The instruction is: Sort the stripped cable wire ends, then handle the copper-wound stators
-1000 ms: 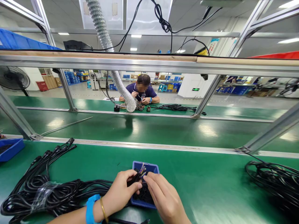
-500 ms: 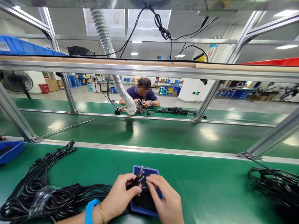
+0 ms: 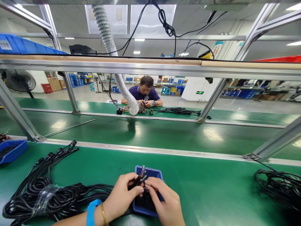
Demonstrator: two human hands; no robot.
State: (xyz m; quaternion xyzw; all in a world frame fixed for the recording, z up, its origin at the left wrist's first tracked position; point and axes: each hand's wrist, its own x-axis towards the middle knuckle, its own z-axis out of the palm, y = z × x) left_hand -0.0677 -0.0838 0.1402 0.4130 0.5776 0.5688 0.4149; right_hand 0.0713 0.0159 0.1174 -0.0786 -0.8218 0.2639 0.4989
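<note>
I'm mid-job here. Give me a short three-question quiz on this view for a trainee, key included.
1. True or false: the gold bracelet is on the right arm.

2. What does the left hand hold?
A) a screwdriver
B) black cables
C) a sheet of paper

3. Fill in the blank: the bin nearest the right hand is ____ in colour.

Key: 1. False. 2. B. 3. Blue.
</note>
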